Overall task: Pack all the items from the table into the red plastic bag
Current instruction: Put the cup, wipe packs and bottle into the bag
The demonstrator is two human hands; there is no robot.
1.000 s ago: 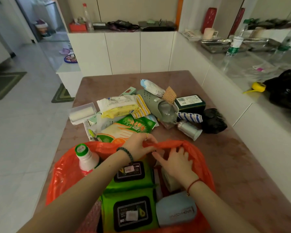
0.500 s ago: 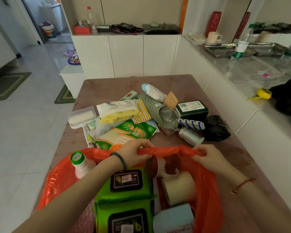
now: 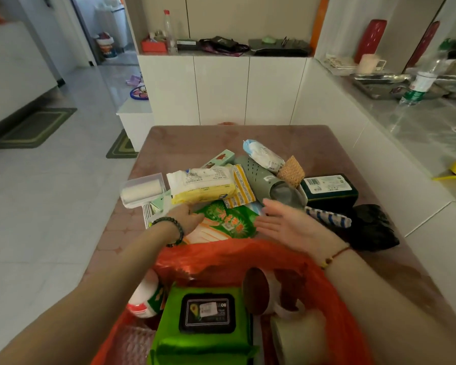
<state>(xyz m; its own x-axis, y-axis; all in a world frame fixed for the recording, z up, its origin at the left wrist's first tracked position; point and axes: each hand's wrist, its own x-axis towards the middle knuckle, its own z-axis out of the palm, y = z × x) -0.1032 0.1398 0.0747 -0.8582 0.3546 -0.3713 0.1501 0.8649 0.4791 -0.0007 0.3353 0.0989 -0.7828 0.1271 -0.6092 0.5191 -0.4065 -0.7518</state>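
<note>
Bag: red plastic bag [image 3: 221, 259] is seen open at the table's [image 3: 195, 138] near edge, partly filled.
Left hand [image 3: 187, 219]: laid on the green packet [image 3: 227, 222], grip unclear.
Right hand [image 3: 287, 222]: fingers spread, nothing held.
Items: piled just beyond the bag.

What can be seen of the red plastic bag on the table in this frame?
The red plastic bag is thin, translucent orange-red film, crinkled and glossy. It sits open-mouthed at the near edge of the brown table, its far rim bunched up. Inside show a green wet-wipes pack with a black lid, a white bottle, a tape roll and a brown disc-like piece I cannot identify. Both forearms pass over the rim; neither the left hand nor the right hand grips it.
</note>
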